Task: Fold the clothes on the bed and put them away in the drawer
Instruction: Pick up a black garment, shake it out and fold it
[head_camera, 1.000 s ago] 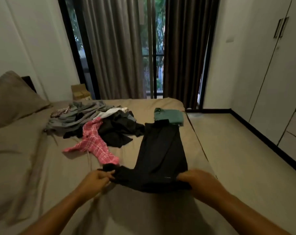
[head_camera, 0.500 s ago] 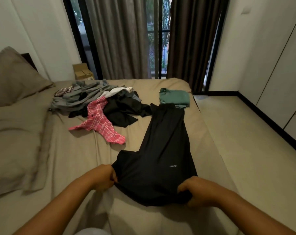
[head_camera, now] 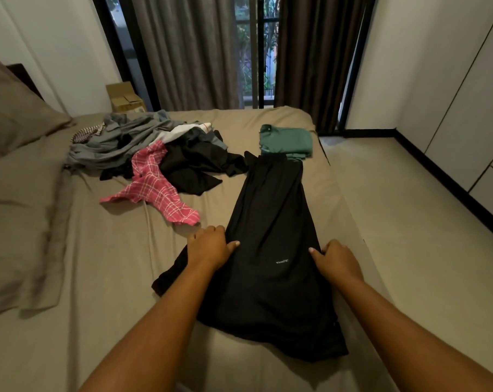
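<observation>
We have one black garment (head_camera: 270, 250) spread lengthwise on the bed (head_camera: 103, 278), near its right edge, with the far end reaching up to touch the folded green garment (head_camera: 286, 141). A small printed logo faces up near the right side of the cloth. The near end lies wider and somewhat rumpled, with a flap spilling out to the left.

Our left hand (head_camera: 210, 247) rests on the left edge of the black garment, fingers curled with the thumb lying on the cloth; our right hand (head_camera: 335, 258) sits on the right edge in the same loosely curled posture. Whether either hand pinches fabric or merely presses it flat, we cannot tell.

We judge the step in hand to be flattening and squaring the garment before the first fold. The next move calls for tucking in the stray left flap, then taking both side edges and bringing one end over the other evenly.

Count: one garment being worked, one folded green piece finished, and one unsorted pile (head_camera: 143, 148) further up the bed. In that pile we can separate a pink checked item (head_camera: 154, 188), grey cloth, black cloth and something white; an exact number cannot be determined. Two pillows (head_camera: 16, 114) lie at the left. No open drawer is visible.
</observation>
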Demonstrator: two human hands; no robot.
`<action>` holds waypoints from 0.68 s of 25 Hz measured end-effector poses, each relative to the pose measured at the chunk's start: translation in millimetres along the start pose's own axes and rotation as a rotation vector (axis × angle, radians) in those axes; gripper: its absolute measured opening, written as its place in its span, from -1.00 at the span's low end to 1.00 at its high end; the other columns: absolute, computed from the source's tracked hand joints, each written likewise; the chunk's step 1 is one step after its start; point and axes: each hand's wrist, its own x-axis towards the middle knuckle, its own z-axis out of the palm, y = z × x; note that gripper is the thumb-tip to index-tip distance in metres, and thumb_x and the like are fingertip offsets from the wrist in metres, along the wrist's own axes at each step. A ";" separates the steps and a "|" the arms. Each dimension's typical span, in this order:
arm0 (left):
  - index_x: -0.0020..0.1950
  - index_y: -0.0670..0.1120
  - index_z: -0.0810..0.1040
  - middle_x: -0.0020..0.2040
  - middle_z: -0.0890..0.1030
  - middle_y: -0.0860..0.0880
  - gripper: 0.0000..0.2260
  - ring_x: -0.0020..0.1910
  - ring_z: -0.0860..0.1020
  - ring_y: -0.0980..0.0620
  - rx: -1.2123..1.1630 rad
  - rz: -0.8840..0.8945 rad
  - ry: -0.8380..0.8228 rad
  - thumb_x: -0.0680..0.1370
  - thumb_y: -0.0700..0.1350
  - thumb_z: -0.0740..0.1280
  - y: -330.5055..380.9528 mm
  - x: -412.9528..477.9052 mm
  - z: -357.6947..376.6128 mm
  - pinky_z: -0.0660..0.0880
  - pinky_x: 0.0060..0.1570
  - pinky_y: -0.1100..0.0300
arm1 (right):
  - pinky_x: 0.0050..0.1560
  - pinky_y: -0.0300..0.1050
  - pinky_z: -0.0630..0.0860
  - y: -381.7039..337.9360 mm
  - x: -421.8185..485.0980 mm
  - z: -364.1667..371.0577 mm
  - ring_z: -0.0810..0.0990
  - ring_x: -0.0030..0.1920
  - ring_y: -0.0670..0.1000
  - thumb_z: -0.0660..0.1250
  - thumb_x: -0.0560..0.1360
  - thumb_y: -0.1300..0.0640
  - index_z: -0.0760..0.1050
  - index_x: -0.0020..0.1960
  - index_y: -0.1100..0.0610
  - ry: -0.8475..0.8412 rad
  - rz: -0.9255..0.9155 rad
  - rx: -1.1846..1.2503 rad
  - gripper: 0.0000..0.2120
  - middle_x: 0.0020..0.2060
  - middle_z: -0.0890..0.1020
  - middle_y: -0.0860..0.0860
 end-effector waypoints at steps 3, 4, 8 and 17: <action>0.02 -0.01 0.49 0.00 0.58 -0.03 -0.73 0.02 0.56 -0.07 -0.140 -0.085 0.109 0.61 0.20 0.25 -16.4 8.4 16.2 0.49 0.10 -0.05 | -0.24 -0.10 0.45 3.7 9.4 1.6 0.53 -0.21 0.03 0.30 0.60 -0.15 0.41 -0.12 0.07 -0.057 -0.032 0.012 -0.70 -0.20 0.54 0.03; -0.02 -0.01 0.48 -0.04 0.60 -0.04 -0.75 -0.03 0.57 -0.07 -0.197 -0.119 0.077 0.62 0.17 0.24 -22.1 13.7 16.1 0.50 0.10 -0.06 | -0.18 -0.08 0.48 5.1 14.2 1.3 0.54 -0.20 0.04 0.29 0.61 -0.13 0.40 -0.14 0.06 -0.080 -0.027 0.021 -0.71 -0.22 0.53 0.02; 0.01 -0.01 0.46 -0.01 0.60 -0.08 -0.77 -0.05 0.58 -0.08 -0.297 -0.250 -0.105 0.60 0.14 0.26 -33.8 27.8 18.3 0.54 0.13 -0.08 | -0.13 -0.05 0.51 1.7 33.3 -4.1 0.56 -0.20 0.09 0.28 0.57 -0.16 0.43 -0.15 0.10 -0.190 0.036 0.023 -0.67 -0.26 0.53 0.05; 0.21 -0.02 0.48 0.18 0.53 -0.07 -0.69 0.08 0.56 -0.10 -0.285 -0.050 0.078 0.57 0.12 0.34 21.8 115.2 5.6 0.56 0.05 -0.02 | 0.04 0.09 0.62 -55.7 133.0 -18.5 0.61 -0.09 0.14 0.37 0.58 -0.09 0.49 -0.03 0.15 -0.113 -0.091 0.203 -0.71 -0.06 0.63 0.14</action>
